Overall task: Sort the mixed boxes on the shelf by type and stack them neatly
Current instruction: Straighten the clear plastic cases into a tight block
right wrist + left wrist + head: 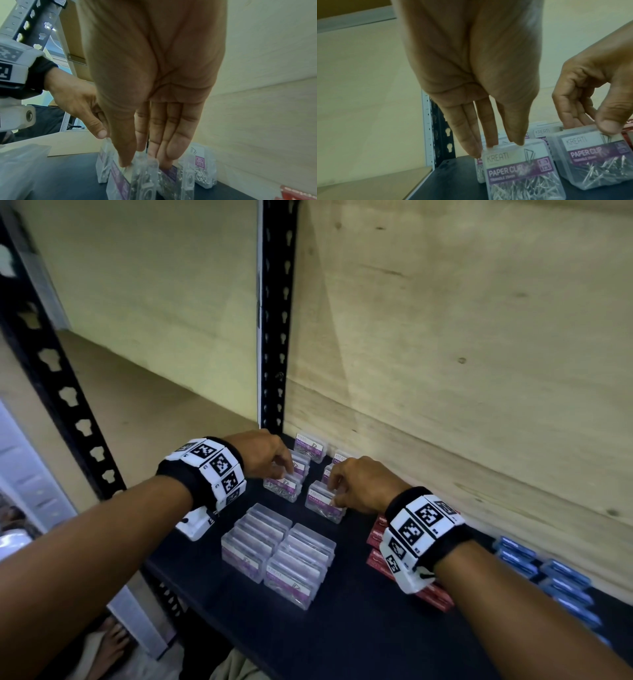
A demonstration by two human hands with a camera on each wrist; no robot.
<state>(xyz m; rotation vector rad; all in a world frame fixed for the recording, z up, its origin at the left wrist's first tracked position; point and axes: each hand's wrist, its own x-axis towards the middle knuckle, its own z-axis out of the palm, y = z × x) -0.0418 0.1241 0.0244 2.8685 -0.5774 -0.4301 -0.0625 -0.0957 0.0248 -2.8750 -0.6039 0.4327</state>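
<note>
Seen from the head camera, the left hand (265,455) and the right hand (359,486) each reached down onto a clear paper-clip box standing on edge at the back of the dark shelf (342,628), apparently to gather like with like. A finished block of clear boxes (277,553) stood nearer, with red boxes (376,537) and blue boxes (548,573) grouped to the right.

From the left wrist, straight fingertips (518,140) pinched the top edge of a Kreati paper-clip box (522,174), keeping it upright.

From the right wrist, thumb and fingers (171,142) straddled another paper-clip box (144,180), pinching it from above.
</note>
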